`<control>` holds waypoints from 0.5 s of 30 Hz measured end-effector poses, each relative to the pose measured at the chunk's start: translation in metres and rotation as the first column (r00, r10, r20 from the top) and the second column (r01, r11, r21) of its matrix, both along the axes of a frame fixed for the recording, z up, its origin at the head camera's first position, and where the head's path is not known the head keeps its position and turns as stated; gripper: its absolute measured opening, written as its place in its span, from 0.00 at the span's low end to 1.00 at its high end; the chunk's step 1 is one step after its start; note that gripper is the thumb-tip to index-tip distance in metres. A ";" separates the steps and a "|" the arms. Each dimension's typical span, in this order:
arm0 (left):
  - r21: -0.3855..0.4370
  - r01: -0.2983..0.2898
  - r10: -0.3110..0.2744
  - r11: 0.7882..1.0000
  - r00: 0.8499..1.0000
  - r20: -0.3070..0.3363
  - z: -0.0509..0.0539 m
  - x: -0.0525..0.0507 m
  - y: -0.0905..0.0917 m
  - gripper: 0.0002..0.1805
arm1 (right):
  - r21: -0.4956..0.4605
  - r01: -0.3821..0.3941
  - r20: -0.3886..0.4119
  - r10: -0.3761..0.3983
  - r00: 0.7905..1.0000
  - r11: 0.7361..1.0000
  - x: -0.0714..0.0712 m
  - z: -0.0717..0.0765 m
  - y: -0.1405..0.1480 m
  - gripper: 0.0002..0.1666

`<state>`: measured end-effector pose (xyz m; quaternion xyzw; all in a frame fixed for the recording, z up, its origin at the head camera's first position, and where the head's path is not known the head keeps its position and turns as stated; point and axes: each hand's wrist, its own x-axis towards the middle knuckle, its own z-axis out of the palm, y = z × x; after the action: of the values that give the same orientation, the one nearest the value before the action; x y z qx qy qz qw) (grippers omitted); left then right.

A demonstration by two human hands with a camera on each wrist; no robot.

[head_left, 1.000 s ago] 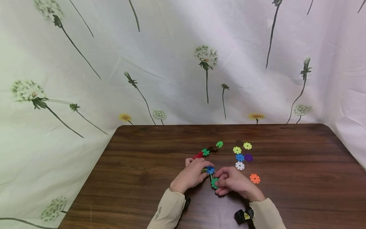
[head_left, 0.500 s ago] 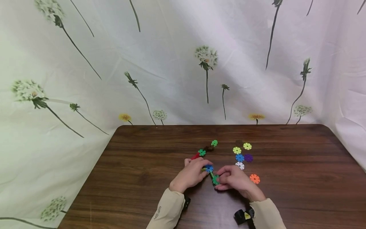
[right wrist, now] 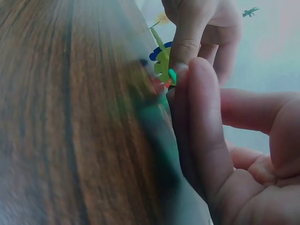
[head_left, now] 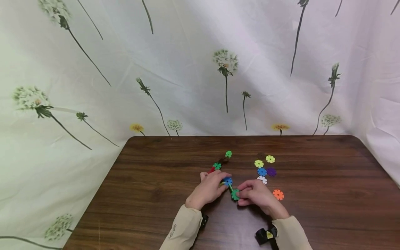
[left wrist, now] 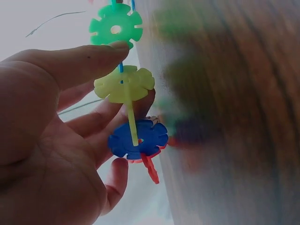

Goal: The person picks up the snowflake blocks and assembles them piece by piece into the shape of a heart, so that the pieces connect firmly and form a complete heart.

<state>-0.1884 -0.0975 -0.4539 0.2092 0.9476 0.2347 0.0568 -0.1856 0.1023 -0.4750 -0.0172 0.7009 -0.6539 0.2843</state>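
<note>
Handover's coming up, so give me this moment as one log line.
left hand: holding disc chain | right hand: pinching green disc | orange disc: on table

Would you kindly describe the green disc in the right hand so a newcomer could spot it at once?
On the dark wood-grain table, find the beige sleeve on the right and follow it to the right hand. That hand pinches a notched green disc. Unlike the other green discs farther up the table, this one is nearest the person.
</note>
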 end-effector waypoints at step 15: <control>0.004 0.065 -0.065 0.998 0.998 -0.020 0.001 -0.004 -0.001 0.10 | -0.029 -0.024 0.003 0.024 1.000 0.999 -0.001 -0.006 -0.002 0.15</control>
<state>-0.1924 -0.0987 -0.4527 0.2424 0.9402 0.2330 0.0542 -0.1862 0.1004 -0.4810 -0.0287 0.6908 -0.6604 0.2932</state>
